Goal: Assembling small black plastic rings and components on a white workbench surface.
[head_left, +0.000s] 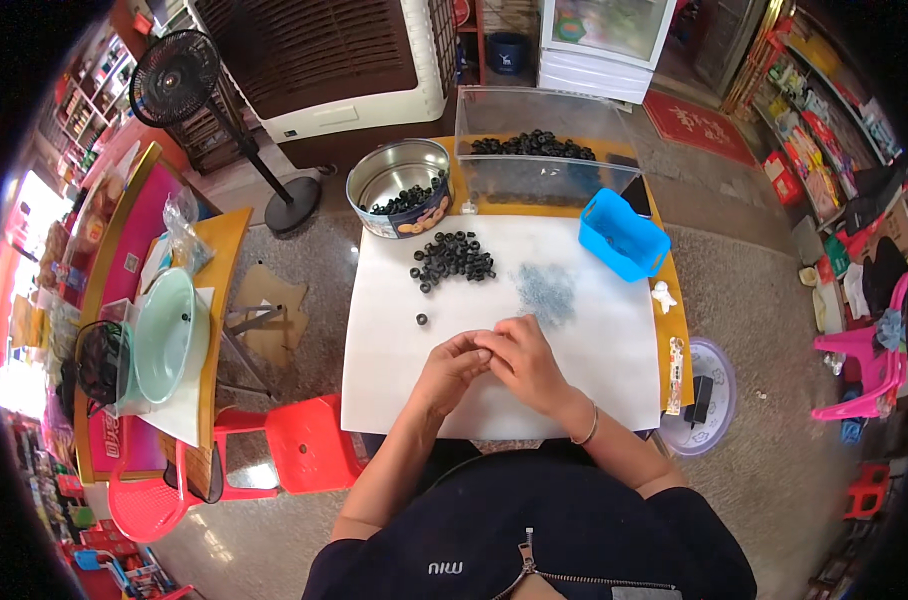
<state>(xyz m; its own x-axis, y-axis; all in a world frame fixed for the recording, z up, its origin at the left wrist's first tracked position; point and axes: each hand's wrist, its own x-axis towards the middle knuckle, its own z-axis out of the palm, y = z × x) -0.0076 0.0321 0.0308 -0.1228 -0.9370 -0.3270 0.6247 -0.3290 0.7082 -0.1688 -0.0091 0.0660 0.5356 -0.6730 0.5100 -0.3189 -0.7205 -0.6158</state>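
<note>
My left hand and my right hand meet over the white board, fingertips pinched together. Whatever lies between their fingers is too small or hidden to make out. Just beyond them spreads a thin heap of tiny bluish see-through bits. To its left is a loose pile of small black ring-shaped pieces. One black piece sits apart, close to my left hand. A bright blue plastic basket stands at the board's far right corner.
At the board's far left corner stands a round tin with black pieces inside. Behind the board, a clear plastic bin holds more of them. A small white object lies at the right edge. Red stools stand left.
</note>
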